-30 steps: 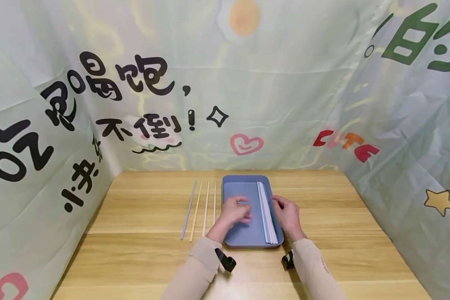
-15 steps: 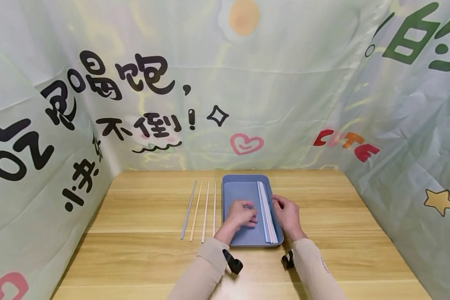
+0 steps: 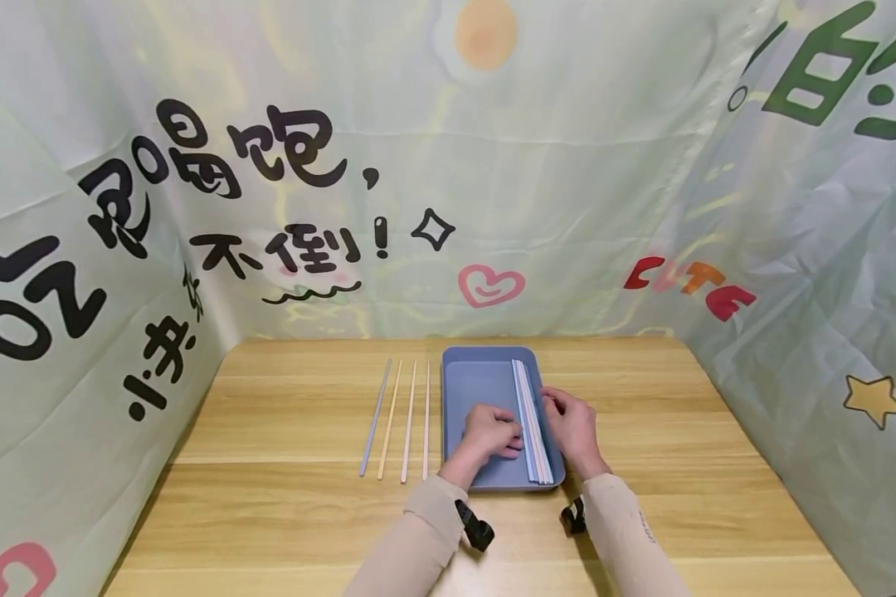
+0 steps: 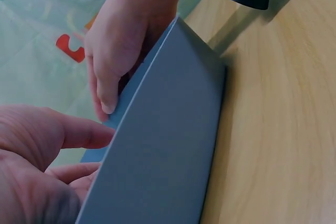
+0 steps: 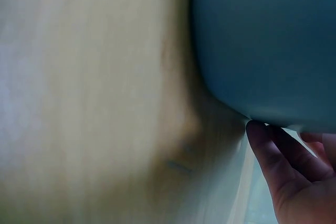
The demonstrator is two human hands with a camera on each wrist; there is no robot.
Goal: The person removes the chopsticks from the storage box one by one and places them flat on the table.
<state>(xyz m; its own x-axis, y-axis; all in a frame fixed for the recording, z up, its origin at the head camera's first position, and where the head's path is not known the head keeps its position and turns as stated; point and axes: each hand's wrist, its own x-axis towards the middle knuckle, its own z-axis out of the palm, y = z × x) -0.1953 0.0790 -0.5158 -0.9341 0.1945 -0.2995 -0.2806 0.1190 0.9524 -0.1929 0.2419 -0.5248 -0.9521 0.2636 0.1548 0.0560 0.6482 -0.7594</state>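
Note:
A blue-grey rectangular tray (image 3: 474, 377) lies lengthwise on the table. Along its right inner side rests a bundle of several pale blue and pink chopsticks (image 3: 533, 431). My left hand (image 3: 493, 431) is over the tray, its fingertips close to the bundle's left side; whether they touch it cannot be told. In the left wrist view, a gap shows between thumb and fingers of that hand (image 4: 37, 156), partly hidden by the tray wall (image 4: 163, 124). My right hand (image 3: 573, 427) holds the tray's right rim with thumb and forefinger; the right wrist view shows its fingertips (image 5: 257, 129) at the tray edge.
Left of the tray, a blue chopstick (image 3: 376, 419), a yellow one (image 3: 390, 423) and two pale pink chopsticks (image 3: 409, 423) lie apart on the wooden table (image 3: 284, 431). Printed cloth (image 3: 567, 207) stands behind the table and on both sides.
My left hand has moved right across the tray, closer to the chopstick bundle. My right hand stays at the rim, and the tray and chopsticks look unmoved.

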